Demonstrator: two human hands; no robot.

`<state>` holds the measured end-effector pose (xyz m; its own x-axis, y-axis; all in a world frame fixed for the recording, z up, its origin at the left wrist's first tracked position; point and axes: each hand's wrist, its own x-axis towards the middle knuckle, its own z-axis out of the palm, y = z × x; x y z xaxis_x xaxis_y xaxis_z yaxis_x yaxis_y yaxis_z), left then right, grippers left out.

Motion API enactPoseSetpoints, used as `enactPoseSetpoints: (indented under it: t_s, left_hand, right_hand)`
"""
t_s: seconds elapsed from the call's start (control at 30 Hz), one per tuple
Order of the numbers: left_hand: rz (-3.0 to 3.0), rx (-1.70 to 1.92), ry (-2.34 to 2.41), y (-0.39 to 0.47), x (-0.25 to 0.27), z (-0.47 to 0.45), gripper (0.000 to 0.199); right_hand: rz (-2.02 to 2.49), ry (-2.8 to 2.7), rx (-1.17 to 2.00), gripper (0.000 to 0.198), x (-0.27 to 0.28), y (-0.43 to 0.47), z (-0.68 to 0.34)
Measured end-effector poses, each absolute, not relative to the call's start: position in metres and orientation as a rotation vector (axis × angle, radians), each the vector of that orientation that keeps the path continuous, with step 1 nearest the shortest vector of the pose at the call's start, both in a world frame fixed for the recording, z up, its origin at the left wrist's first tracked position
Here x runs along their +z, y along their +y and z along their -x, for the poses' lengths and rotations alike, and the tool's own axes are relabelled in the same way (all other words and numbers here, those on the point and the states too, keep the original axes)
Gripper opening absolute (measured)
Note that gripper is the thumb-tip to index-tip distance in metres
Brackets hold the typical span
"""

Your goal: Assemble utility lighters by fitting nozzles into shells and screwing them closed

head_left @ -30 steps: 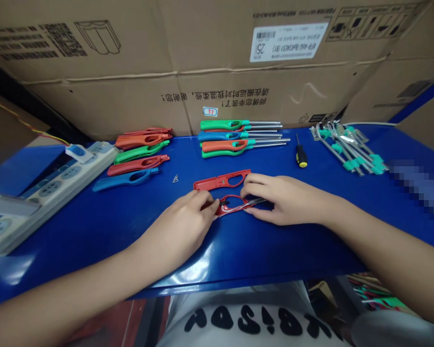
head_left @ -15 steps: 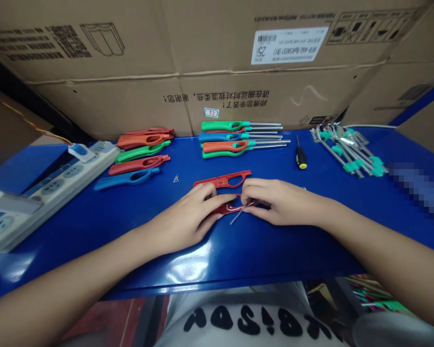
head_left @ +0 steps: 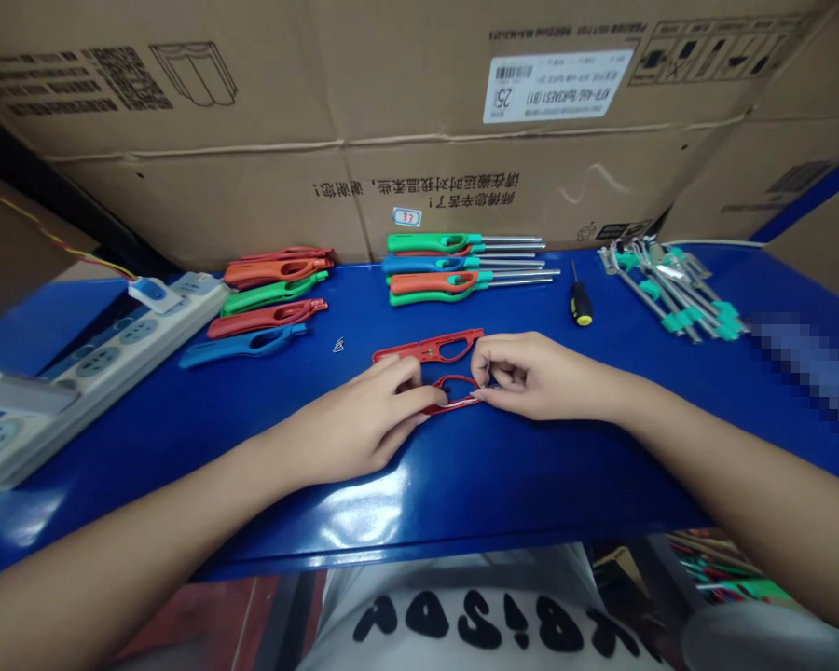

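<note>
Handle shell between both hands, second shell just behind, screwdriver right.

Bare forearms; white shirt printed with bold black lettering.

Red lighter shell, flat, tabletop
</note>
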<state>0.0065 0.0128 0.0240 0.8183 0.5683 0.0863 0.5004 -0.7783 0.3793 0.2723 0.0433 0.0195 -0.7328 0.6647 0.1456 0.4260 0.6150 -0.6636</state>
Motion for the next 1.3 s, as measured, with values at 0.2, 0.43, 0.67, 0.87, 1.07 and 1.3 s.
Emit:
enactPoseSetpoints:
  t_s: [0.2,0.43,0.67,0.87,1.07,1.3]
  left_hand:
    - [-2.684,0.276,0.825,0.011,0.024,-0.005,0.03]
    - [-2.834,0.178,0.925,0.002,0.026,-0.009,0.031]
    - [-2.943,0.254,1.041,-0.01,0.022,-0.012,0.034]
    - [-2.945,0.318,1.045,-0.011,0.023,-0.014,0.036]
    - [-2.908,0.319,1.071,-0.011,0.024,-0.013,0.036]
    - [-2.923,0.392,1.062,-0.014,0.019,-0.013,0.03]
  right_hand:
    - [0.825,-2.512,0.868,0.007,0.02,0.045,-0.276]
    - [0.786,-2.568,0.773,0.007,0.02,0.043,-0.27]
    - [0.739,-2.58,0.851,0.008,0.024,0.043,-0.276]
    - [0.679,-2.619,0.739,0.007,0.027,0.038,-0.274]
    - [0.664,-2.582,0.78,0.015,0.03,0.039,-0.274]
    - [0.673,-2.593,0.705,0.027,0.027,0.037,-0.272]
